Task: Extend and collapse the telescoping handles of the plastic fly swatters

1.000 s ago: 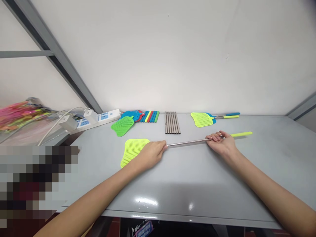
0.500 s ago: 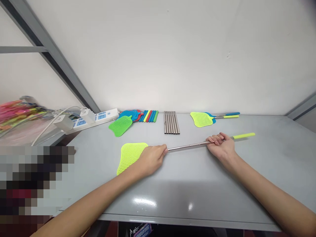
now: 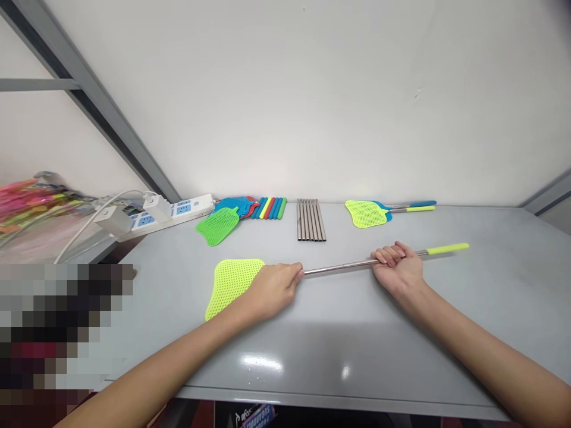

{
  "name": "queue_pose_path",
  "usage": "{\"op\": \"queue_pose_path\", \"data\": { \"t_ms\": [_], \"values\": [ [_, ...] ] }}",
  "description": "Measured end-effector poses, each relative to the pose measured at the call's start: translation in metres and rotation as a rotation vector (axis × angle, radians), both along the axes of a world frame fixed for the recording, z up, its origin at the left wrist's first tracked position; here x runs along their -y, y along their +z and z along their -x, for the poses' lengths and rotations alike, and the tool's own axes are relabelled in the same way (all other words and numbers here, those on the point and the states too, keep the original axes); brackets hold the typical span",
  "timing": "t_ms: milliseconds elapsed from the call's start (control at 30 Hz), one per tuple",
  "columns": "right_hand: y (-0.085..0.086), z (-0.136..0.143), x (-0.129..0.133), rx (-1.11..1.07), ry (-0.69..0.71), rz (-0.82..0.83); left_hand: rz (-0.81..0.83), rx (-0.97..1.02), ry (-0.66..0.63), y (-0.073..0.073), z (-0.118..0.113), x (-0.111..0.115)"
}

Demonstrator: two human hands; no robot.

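A fly swatter (image 3: 334,267) with a yellow-green perforated head, a thin metal telescopic rod and a yellow-green handle lies across both my hands, just over the grey table. My left hand (image 3: 276,286) is closed around the rod's end by the head and covers part of that head. Further right, my right hand (image 3: 398,266) wraps the thicker metal section with its palm turned up, close to the handle. The rod between the hands is drawn out.
Along the wall stand a white power strip (image 3: 178,215), loose swatter heads (image 3: 218,227), several coloured handles (image 3: 270,208) and a row of metal rods (image 3: 311,220). Two whole swatters (image 3: 366,214) lie at the back right. Colourful bundles (image 3: 27,202) are at the far left.
The handle end of the swatter has shifted slightly right, with a little more metal showing beyond my right hand. The head has moved slightly left. Both grips stay closed.
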State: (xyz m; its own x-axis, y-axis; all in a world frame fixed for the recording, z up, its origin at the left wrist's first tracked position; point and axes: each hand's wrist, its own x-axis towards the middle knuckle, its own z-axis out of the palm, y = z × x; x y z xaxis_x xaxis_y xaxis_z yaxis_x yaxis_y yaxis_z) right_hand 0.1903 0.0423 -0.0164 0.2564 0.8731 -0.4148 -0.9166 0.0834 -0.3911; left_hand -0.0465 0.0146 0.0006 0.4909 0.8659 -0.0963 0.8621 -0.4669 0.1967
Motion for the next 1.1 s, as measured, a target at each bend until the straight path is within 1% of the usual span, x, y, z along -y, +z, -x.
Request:
{"op": "queue_pose_path", "data": {
  "t_ms": [300,633,900,1033,1100],
  "values": [
    [0.0,0.006,0.003,0.023,-0.005,-0.001,0.102,0.074,0.032,0.005,-0.001,0.002],
    [0.003,0.014,0.01,0.018,-0.008,-0.022,0.115,0.104,0.03,0.005,-0.001,0.003],
    [0.006,0.018,0.016,0.037,0.009,-0.042,0.137,0.115,0.024,0.005,-0.006,0.009],
    [0.011,0.011,0.014,0.041,0.076,-0.033,0.113,0.072,0.036,0.004,-0.008,0.01],
    [0.015,0.008,0.013,0.046,0.118,-0.037,0.112,0.084,0.026,0.004,-0.008,0.01]
  ]
}}
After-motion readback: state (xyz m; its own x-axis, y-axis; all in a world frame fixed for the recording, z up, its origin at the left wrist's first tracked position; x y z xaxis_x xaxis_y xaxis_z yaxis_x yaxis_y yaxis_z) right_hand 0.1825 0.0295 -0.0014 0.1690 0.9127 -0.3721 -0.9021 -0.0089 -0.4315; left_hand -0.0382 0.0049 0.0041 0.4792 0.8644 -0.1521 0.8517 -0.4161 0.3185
